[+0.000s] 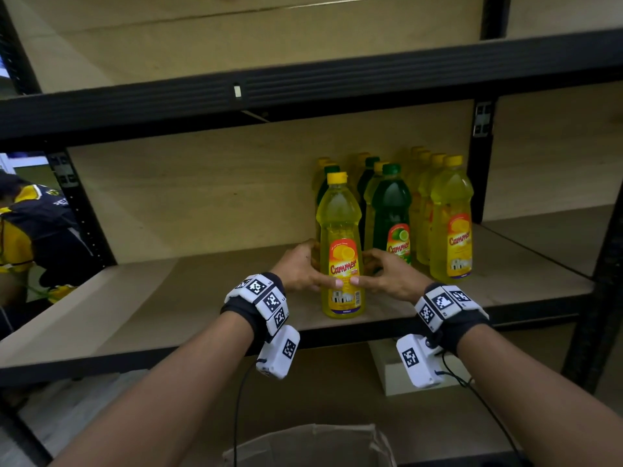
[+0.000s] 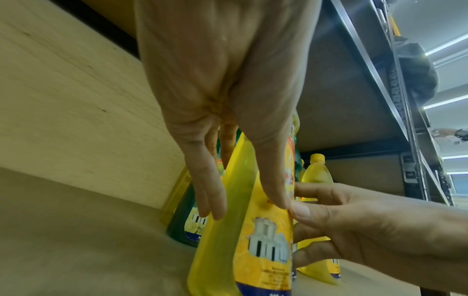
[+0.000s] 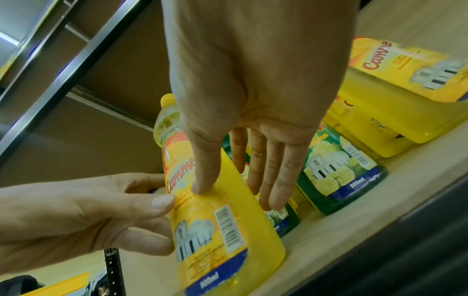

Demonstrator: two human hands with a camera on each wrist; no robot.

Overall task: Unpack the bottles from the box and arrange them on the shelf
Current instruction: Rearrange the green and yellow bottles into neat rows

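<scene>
Front yellow bottle [image 1: 342,251]: yellow cap, orange "Cammer" label, upright near the shelf [image 1: 168,298] front edge. Behind and to its right: grouped upright yellow and green bottles [image 1: 418,210]. Cardboard box [image 1: 310,444]: open, below the shelf.

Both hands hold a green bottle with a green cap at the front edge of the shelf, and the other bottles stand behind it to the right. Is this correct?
Not quite: the bottle between the left hand and right hand is a yellow bottle with a yellow cap, as the head view shows. It does stand at the front edge of the shelf, the other bottles behind it to the right.
</scene>
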